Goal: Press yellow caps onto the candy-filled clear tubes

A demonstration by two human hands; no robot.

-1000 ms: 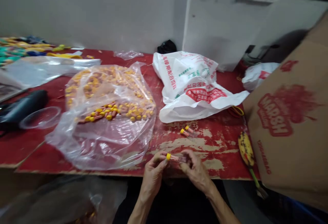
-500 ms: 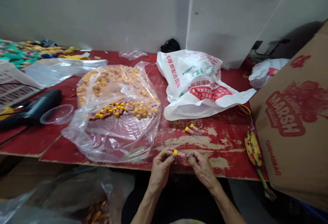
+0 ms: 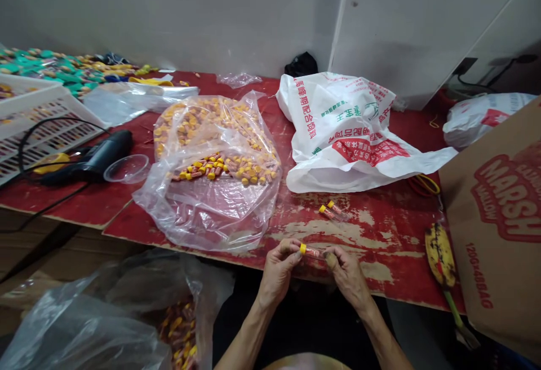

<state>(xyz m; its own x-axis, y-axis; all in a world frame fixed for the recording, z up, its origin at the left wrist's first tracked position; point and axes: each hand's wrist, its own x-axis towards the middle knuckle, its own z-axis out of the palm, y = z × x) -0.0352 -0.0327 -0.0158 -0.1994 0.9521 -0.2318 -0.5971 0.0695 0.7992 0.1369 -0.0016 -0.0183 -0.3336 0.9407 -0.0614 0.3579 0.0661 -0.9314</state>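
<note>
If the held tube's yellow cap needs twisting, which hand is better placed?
Probably the left hand: its fingertips are at the yellow cap, while the right hand grips the clear tube at its opposite end.

A plain grey wall (image 3: 190, 14) stands behind the far edge of the red tabletop (image 3: 406, 212). One pale vertical strip (image 3: 340, 14) divides this wall, and to the right of it there is a small dark spot (image 3: 354, 4). Near the far right corner, a dark rectangular plate (image 3: 465, 66) is on the wall. The red surface is worn to pale brown along the front edge, and a seam (image 3: 120, 212) reaches this edge towards the left. The light is soft and rather dim.
</note>
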